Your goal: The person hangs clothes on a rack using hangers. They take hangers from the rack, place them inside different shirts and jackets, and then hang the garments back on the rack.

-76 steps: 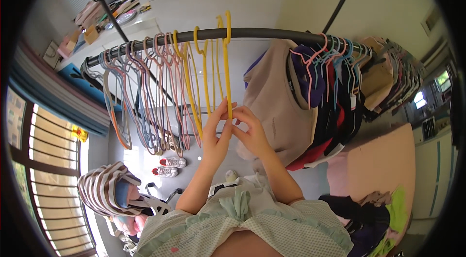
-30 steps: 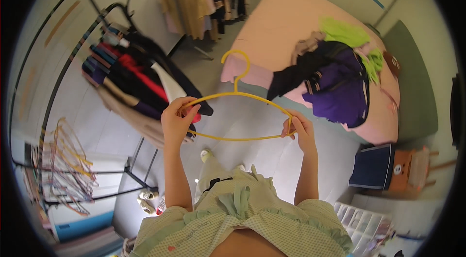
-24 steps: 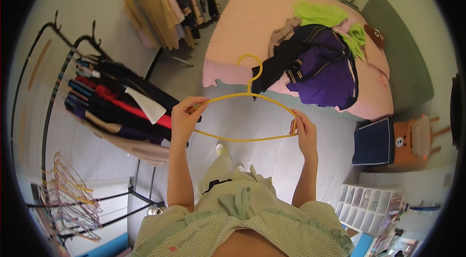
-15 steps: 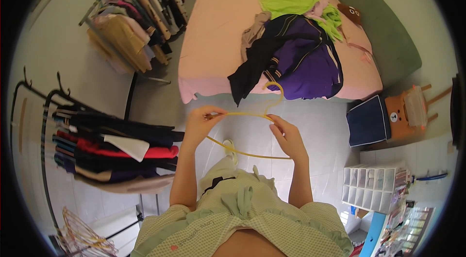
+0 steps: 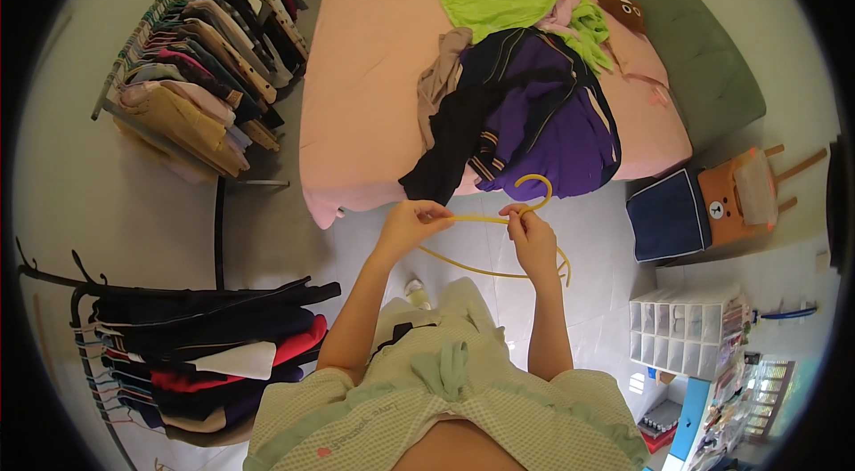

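Note:
A yellow clothes hanger (image 5: pixel 481 219) is stretched between my two hands in front of my body. My left hand (image 5: pixel 412 229) pinches it at the left end of its upper bar. Close below the curved hook, my right hand (image 5: pixel 532 239) grips it with closed fingers. The hook rises toward the bed, and the lower bar hangs beneath my hands. Beyond the hanger, a purple and black jacket (image 5: pixel 543 133) lies spread at the near side of the pink bed (image 5: pixel 365 70), one black sleeve drooping over the edge.
Lime green clothing (image 5: pixel 499 6), a beige garment (image 5: pixel 438 70) and a brown plush cushion (image 5: pixel 621 13) lie on the bed. Full clothes racks stand far left and near left, the nearer with dark garments (image 5: pixel 205 320). At right are a blue fabric box (image 5: pixel 668 217) and white drawers (image 5: pixel 677 333).
My hands and the hanger have shifted right, and the hook now stands farther right. My right hand has moved up close to the hook. The view has turned slightly.

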The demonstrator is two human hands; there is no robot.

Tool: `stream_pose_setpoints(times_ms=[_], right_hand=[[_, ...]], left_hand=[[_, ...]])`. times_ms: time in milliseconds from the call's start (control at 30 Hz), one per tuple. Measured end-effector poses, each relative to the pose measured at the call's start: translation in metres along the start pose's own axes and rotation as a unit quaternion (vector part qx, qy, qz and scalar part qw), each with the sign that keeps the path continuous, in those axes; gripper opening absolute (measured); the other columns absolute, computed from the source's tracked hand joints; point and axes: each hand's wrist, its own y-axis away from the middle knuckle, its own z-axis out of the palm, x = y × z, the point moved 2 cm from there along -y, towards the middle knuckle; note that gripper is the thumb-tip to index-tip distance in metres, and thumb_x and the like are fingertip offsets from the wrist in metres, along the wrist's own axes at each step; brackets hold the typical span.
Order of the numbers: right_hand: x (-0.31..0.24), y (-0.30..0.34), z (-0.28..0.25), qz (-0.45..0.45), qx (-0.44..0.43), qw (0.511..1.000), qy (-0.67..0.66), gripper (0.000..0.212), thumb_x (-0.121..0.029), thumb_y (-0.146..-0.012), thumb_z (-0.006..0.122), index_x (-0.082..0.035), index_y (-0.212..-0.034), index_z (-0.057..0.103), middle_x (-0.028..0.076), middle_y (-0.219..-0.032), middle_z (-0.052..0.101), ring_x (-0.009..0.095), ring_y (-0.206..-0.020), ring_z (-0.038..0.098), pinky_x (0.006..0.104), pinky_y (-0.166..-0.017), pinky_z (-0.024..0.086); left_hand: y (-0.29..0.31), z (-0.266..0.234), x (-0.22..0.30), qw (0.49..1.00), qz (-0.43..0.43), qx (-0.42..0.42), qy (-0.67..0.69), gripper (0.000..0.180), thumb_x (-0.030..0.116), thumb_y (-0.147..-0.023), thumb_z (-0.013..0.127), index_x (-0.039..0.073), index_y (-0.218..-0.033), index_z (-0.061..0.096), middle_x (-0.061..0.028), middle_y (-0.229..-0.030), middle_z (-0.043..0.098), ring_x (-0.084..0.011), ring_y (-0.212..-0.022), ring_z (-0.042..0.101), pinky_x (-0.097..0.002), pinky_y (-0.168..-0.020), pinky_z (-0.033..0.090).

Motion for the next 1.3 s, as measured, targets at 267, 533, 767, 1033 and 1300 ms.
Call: stream_pose_setpoints(times_ms=[267,533,767,1033,1300], right_hand=[[0.043,-0.103,0.022,0.031,-0.023,0.999,0.021,0.02,-0.024,-0.089,0.05,-0.013,-0.09,0.067,0.006,-0.053,0.053,0.019,-0.048,0.053,0.033,-0.048,0.038],[0.119,-0.215,0.068,0.0,-0.134,0.984,0.119,0.021,-0.027,-0.082,0.057,-0.011,-0.075,0.069,0.009,-0.063,0.062,0.027,-0.056,0.059,0.038,-0.051,0.044],[0.153,-0.29,0.111,-0.11,-0.195,0.96,0.169,0.017,-0.026,-0.076,0.062,-0.011,-0.072,0.07,0.011,-0.058,0.06,0.03,-0.053,0.059,0.0374,-0.048,0.045],[0.191,-0.334,0.147,-0.088,-0.226,0.955,0.17,0.02,-0.028,-0.074,0.065,-0.009,-0.068,0.069,0.012,-0.053,0.057,0.03,-0.051,0.058,0.0366,-0.049,0.046],[0.202,-0.336,0.168,-0.054,-0.371,0.921,0.109,0.062,-0.031,-0.066,0.072,-0.013,-0.123,0.054,0.006,-0.09,0.065,0.026,-0.078,0.063,0.0368,-0.066,0.049]], left_hand=[[-0.087,0.002,-0.046,0.998,-0.031,0.059,0.018,0.035,0.024,-0.076,0.071,0.008,-0.107,0.063,-0.0012,-0.085,0.064,-0.0076,-0.068,0.052,-0.0242,-0.062,0.043],[-0.175,0.02,-0.164,0.978,-0.123,0.167,0.008,0.031,0.02,-0.079,0.065,0.006,-0.106,0.062,-0.0057,-0.092,0.064,-0.0158,-0.08,0.058,-0.0288,-0.073,0.047],[-0.252,0.045,-0.23,0.922,-0.149,0.288,-0.211,0.033,0.017,-0.075,0.067,0.003,-0.104,0.061,-0.0112,-0.099,0.063,-0.0265,-0.088,0.058,-0.0365,-0.082,0.046],[-0.291,0.055,-0.261,0.915,-0.163,0.237,-0.282,0.012,0.014,-0.073,0.062,0.004,-0.078,0.057,-0.0122,-0.087,0.062,-0.0328,-0.085,0.056,-0.0408,-0.072,0.043],[-0.282,0.061,-0.278,0.939,-0.176,0.207,0.208,0.008,-0.003,-0.079,0.044,0.001,-0.085,0.047,-0.0076,-0.073,0.057,-0.0209,-0.066,0.056,-0.0339,-0.064,0.047]])
